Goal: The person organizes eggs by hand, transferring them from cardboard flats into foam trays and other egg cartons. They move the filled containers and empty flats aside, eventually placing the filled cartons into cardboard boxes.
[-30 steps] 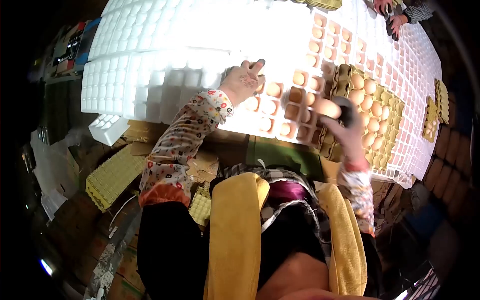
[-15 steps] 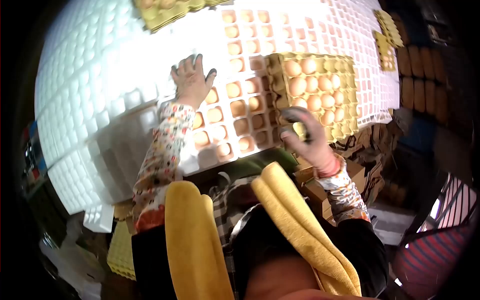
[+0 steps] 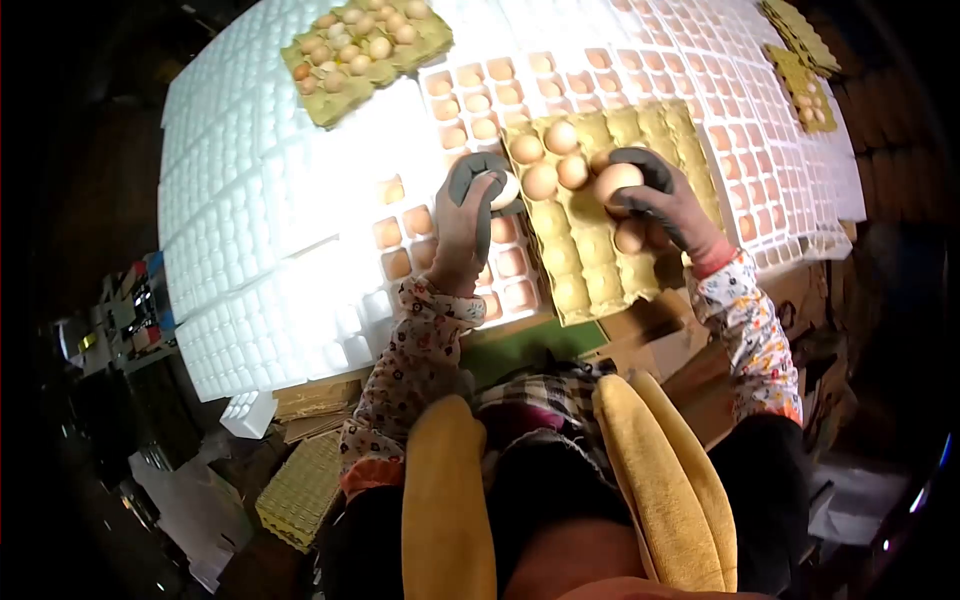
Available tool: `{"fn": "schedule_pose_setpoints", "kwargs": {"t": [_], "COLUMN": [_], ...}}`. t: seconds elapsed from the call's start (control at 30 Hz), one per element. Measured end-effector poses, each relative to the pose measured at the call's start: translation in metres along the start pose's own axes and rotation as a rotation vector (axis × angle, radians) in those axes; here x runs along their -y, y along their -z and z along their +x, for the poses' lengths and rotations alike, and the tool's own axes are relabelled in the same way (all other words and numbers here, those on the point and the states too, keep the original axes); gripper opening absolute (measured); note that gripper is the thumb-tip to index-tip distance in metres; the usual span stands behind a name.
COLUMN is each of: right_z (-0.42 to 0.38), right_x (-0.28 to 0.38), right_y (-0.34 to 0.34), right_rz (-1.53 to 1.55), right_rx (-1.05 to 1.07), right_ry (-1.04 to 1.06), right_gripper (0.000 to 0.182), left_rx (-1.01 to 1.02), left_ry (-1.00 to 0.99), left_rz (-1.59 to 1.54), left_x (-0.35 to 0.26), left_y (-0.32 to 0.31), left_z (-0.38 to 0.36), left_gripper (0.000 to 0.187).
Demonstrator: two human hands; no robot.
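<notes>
A yellow egg tray (image 3: 585, 268) lies on the white foam egg trays in front of me, with several brown eggs in its upper left and middle. My right hand (image 3: 672, 200), in dark-tipped fingers, grips a brown egg (image 3: 618, 186) just above this tray. At the tray's left edge my left hand (image 3: 468, 218) curls round a pale egg (image 3: 505, 190), partly hidden by the fingers. Below and left of that hand, brown eggs (image 3: 417, 220) sit in the cups of a white foam tray (image 3: 345, 318).
Another yellow tray full of eggs (image 3: 372, 50) stands at the upper left, on white foam trays (image 3: 225, 190). A smaller yellow tray (image 3: 800, 92) with a few eggs is at the far right. Stacked yellow trays (image 3: 300, 492) and cardboard (image 3: 315, 400) lie below the table's left front.
My left hand has moved from the white trays to the yellow tray's side and now grips an egg. My right hand has taken an egg; fewer remain in the tray. The view has shifted.
</notes>
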State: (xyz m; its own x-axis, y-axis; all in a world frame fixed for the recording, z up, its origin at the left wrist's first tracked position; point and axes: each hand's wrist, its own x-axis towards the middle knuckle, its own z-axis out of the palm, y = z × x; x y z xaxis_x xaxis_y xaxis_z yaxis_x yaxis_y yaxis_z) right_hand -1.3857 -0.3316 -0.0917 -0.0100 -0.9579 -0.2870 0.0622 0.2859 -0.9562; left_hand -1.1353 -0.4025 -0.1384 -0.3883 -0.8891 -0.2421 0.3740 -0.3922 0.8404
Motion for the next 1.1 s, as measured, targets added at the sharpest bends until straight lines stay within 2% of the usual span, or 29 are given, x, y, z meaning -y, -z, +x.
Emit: {"fn": "schedule_pose_setpoints", "kwargs": {"t": [0.03,0.07,0.1,0.13,0.17,0.2,0.23,0.27,0.3,0.37,0.43,0.47,0.5,0.57,0.6,0.63,0.67,0.73,0.77,0.8,0.83,0.87,0.93,0.97,1.03,1.1], "right_z": [0.002,0.003,0.011,0.04,0.054,0.054,0.054,0.069,0.067,0.062,0.075,0.078,0.073,0.092,0.101,0.102,0.096,0.094,0.102,0.112,0.118,0.117,0.117,0.118,0.114,0.105], "right_x": [0.005,0.02,0.015,0.012,-0.002,0.001,-0.007,-0.038,-0.033,0.012,0.018,0.014,0.027,0.007,-0.001,-0.001,0.007,0.015,0.016,0.001,-0.001,0.006,0.011,0.008,0.023,0.027], "right_y": [0.006,-0.001,0.006,0.007,0.006,-0.01,-0.025,-0.026,-0.025,-0.016,0.01,0.012,0.016,0.024,0.023,0.021,0.009,-0.02,-0.031,-0.034,-0.033,-0.033,-0.031,-0.029,-0.037,-0.046], "right_rz": [0.272,0.237,0.201,-0.051,-0.486,-1.074,-1.471,-1.646,-1.666,-1.444,-0.418,-0.016,0.115,-0.085,-0.451,-0.824,-1.143,-1.518,-1.611,-1.695,-1.751,-1.737,-1.76,-1.794,-1.736,-1.586], "right_rx": [-0.076,-0.118,0.12,0.014,0.154,0.163,0.19,0.18,0.19,0.285,0.455,0.372,0.355,0.261,0.196,0.131,0.096,0.076,0.146,0.066,0.057,0.121,0.153,0.12,0.102,-0.077], "right_ry": [-0.089,-0.165,0.006,-0.145,0.118,0.546,0.436,0.445,0.555,0.464,-0.021,-0.045,-0.09,0.136,0.357,0.56,0.484,0.321,0.216,0.36,0.354,0.357,0.332,0.354,0.244,0.242], "right_gripper": [0.029,0.023,0.022,0.028,0.031,0.034,0.042,0.046,0.043,0.037,0.034,0.028,0.03,0.034,0.04,0.046,0.052,0.06,0.056,0.051,0.045,0.043,0.043,0.04,0.041,0.039], "left_rx": [-0.076,0.022,0.157,0.12,0.214,0.204,0.176,0.143,0.012,-0.024,-0.071,-0.002,0.014,0.046,0.159,0.2,0.271,0.388,0.328,0.186,0.109,0.066,-0.056,-0.09,-0.238,0.003], "left_ry": [0.154,-0.074,0.06,-0.32,0.064,-0.148,-0.052,0.01,-0.158,-0.121,-0.189,-0.177,-0.156,-0.089,-0.115,-0.016,-0.06,-0.072,-0.076,-0.15,-0.137,-0.255,-0.066,-0.183,-0.215,-0.359], "left_rz": [-0.036,0.329,0.676,1.422,1.738,1.826,1.673,1.522,1.362,0.584,0.294,0.29,0.712,1.56,1.865,1.995,2.01,1.975,1.802,1.638,1.455,1.4,1.019,1.063,1.193,1.548], "left_x": [-0.014,0.007,-0.007,0.01,-0.011,0.02,0.005,-0.013,0.008,0.015,0.001,-0.012,-0.014,-0.018,-0.022,-0.019,-0.023,-0.029,-0.05,-0.048,-0.069,-0.089,-0.13,-0.139,-0.124,-0.093], "left_y": [-0.01,0.006,-0.011,-0.017,-0.049,-0.031,-0.038,-0.045,-0.029,-0.006,-0.003,-0.005,-0.008,-0.023,-0.034,-0.041,-0.038,-0.026,-0.025,-0.001,0.012,0.036,0.085,0.124,0.193,0.232], "left_z": [0.003,0.024,0.019,0.013,0.011,0.023,0.019,0.011,0.009,0.01,0.008,0.013,0.021,0.043,0.05,0.066,0.075,0.086,0.073,0.074,0.057,0.041,-0.011,-0.029,-0.081,-0.124], "left_gripper": [0.023,0.027,0.037,0.052,0.065,0.068,0.063,0.063,0.06,0.068,0.057,0.063,0.065,0.068,0.07,0.066,0.065,0.062,0.07,0.069,0.067,0.066,0.055,0.051,0.052,0.054]}}
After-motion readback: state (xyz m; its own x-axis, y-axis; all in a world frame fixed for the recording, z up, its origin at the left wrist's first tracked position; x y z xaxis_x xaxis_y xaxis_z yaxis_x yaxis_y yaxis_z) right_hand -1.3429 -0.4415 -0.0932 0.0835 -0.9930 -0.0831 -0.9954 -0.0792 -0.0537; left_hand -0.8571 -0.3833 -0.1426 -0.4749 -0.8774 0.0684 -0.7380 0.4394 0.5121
